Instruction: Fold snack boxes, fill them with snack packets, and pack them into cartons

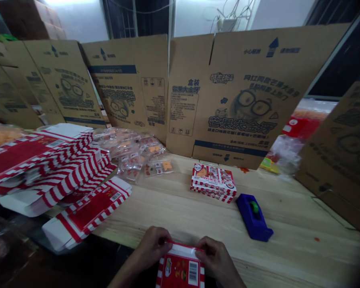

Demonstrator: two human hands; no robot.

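Observation:
A red and white striped carton point(180, 266) with a barcode stands at the table's near edge, its upper end towards the table. My left hand point(154, 245) pinches that end at its left corner. At the right corner, my right hand point(213, 254) grips the same end with thumb and fingers. A pale flap shows between the two hands. The carton's lower part runs out of the picture.
Flat striped cartons point(69, 164) lie heaped at the left, beside clear sachets point(132, 150). Finished-looking boxes point(213, 182) are stacked mid-table, near a blue tape dispenser point(253, 216). Large cardboard sheets point(228, 96) stand along the back.

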